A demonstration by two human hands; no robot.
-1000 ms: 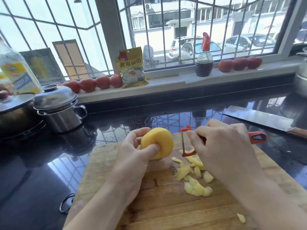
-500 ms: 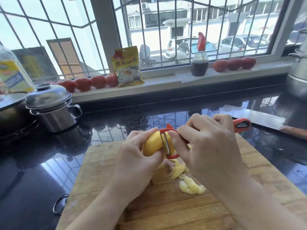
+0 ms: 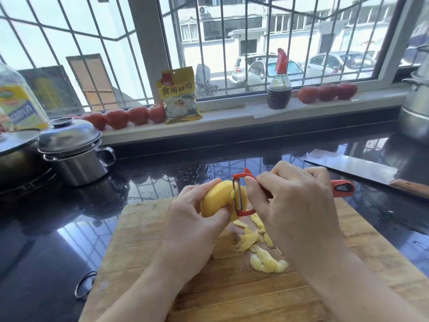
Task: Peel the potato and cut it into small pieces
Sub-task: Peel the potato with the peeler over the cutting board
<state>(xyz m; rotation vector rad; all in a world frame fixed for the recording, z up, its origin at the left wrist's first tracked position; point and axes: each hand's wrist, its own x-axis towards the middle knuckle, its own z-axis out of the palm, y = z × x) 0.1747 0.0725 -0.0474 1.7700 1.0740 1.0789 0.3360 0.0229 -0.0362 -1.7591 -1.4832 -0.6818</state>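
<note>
Yellow potato (image 3: 217,197), one, half hidden in my left hand's (image 3: 192,225) grip above the wooden board (image 3: 371,263); my right hand (image 3: 299,212) grips one red peeler (image 3: 239,196), handle mostly covered. Peelings (image 3: 264,259) too heaped to count.

The left hand (image 3: 192,219) hides the lower left of the potato (image 3: 218,196), and its fingers cover the underside. The right hand (image 3: 294,205) hides the middle of the peeler (image 3: 239,198) handle; only the blade head and the tail end at 3 o'clock show. It also covers part of the peelings (image 3: 262,254). The cleaver (image 3: 357,170) handle runs off the right edge. At 9 o'clock the oil bottle (image 3: 16,101) and dark pan (image 3: 14,156) are cropped; at 3 o'clock the steel pot (image 3: 415,112) is too. The cutting board (image 3: 232,298) runs off the bottom edge.
</note>
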